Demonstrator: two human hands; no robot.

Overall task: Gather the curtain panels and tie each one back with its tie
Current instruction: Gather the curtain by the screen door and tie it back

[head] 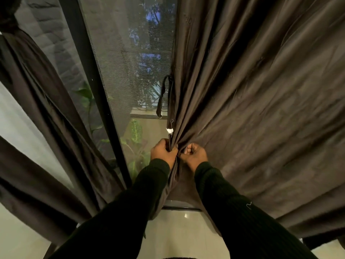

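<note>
A dark brown curtain panel (252,101) hangs spread out across the right of the head view. My left hand (163,151) grips its bunched left edge. Right beside it, my right hand (195,154) pinches several folds of the same fabric. A narrow dark tie (162,96) dangles in a loop from the panel's edge just above my hands, with a small white tag (169,130) below it. At the far left a second brown curtain panel (46,116) hangs gathered, cinched at its top (8,25).
A black window frame bar (97,90) runs diagonally between the panels, with mesh screen (130,53) and green plants (135,135) behind it. Pale glossy floor tiles (183,230) lie below my arms. A white wall (20,128) shows at the left.
</note>
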